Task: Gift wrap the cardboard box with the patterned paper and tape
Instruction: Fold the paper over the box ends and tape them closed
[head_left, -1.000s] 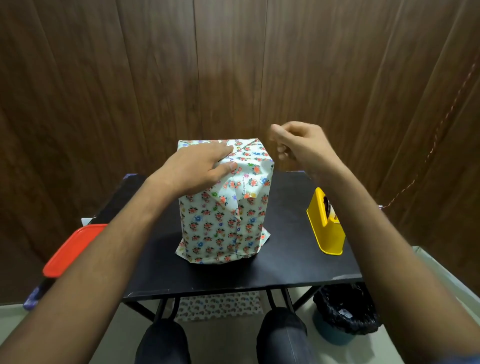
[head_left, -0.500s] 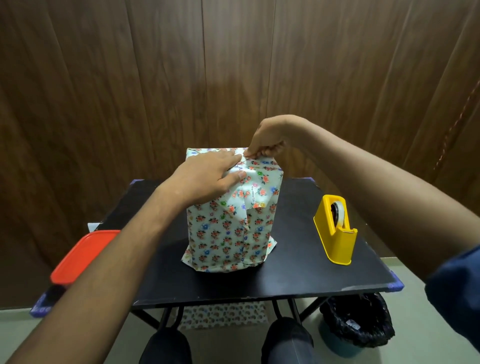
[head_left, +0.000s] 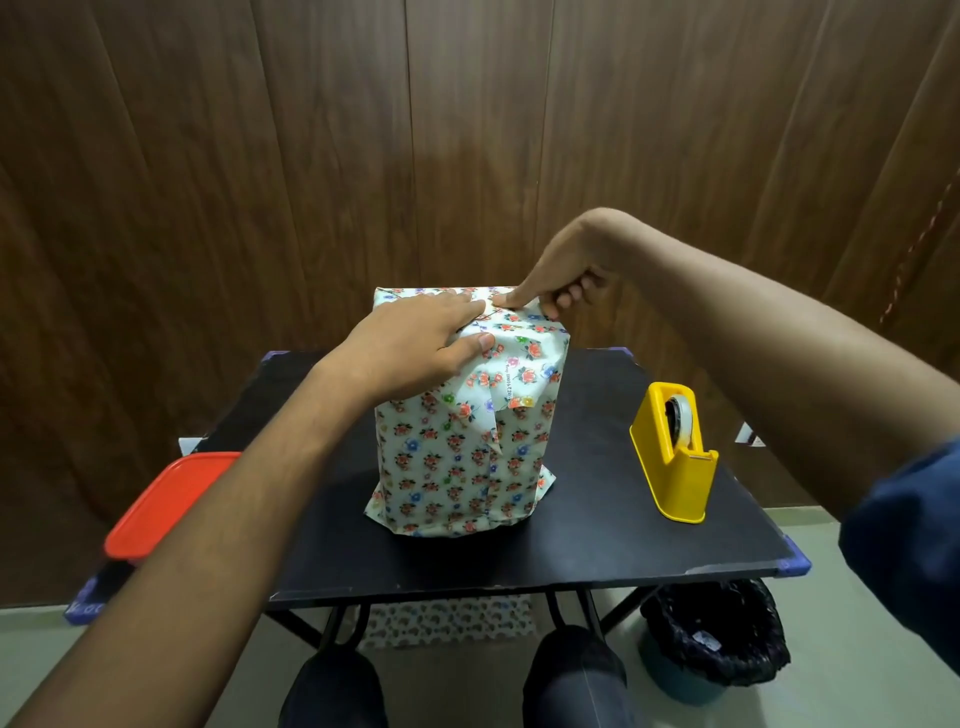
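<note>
The box (head_left: 457, 467), covered in white floral paper, stands upright in the middle of the black table (head_left: 597, 551). My left hand (head_left: 415, 348) lies flat on the box's top, fingers straight, with the thumb pressing a folded flap against the near face. My right hand (head_left: 561, 270) comes in from the right and presses its straight index fingertip on the top fold, right by my left fingertips; its other fingers are curled. Any tape under the fingertip is too small to tell. A yellow tape dispenser (head_left: 675, 457) stands on the table to the right of the box.
A red plastic lid (head_left: 166, 504) lies at the table's left edge. Under the table's right side sits a bin with a black liner (head_left: 717, 639), and a piece of patterned paper (head_left: 447, 621) lies on the floor. A wooden wall is close behind.
My right hand came down from the air at the box's right onto its top and now presses there with the index finger. My left hand stayed on the top.
</note>
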